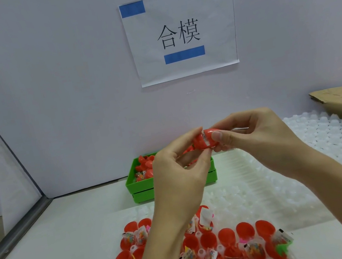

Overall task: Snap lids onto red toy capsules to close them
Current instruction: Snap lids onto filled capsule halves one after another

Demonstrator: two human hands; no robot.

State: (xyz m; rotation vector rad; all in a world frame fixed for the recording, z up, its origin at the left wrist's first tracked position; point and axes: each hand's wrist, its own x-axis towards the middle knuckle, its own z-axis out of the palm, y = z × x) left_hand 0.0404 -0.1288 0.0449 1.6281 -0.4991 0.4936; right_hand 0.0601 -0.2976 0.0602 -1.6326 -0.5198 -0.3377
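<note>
Both hands are raised above the middle of the tabletop (70, 234), meeting around one red capsule (206, 140) held in the air between them. The left hand (179, 172) pinches the capsule's left half with thumb below and fingertips above, and the right hand (254, 136) grasps the right half, its thumb pressed flat over the front of the shell. The capsule's long axis lies roughly sideways, running from one hand to the other, so the coming squeeze looks to be a straight push of the two hands toward each other along that line. A bit of clear wrapper shows at the seam between the halves (it could get caught in the joint, which I judge the main risk here), and I cannot tell whether the halves are already clicked home. Neither hand is nearer than the other; each holds its own end. Below the wrists, at the near edge of the tabletop, a white tray (232, 200) carries rows of open red halves (227, 235), many with small toy packets (254, 250) in them, waiting for lids. Beyond the hands, toward the back edge, a green bin (144, 191) holds more red pieces.
</note>
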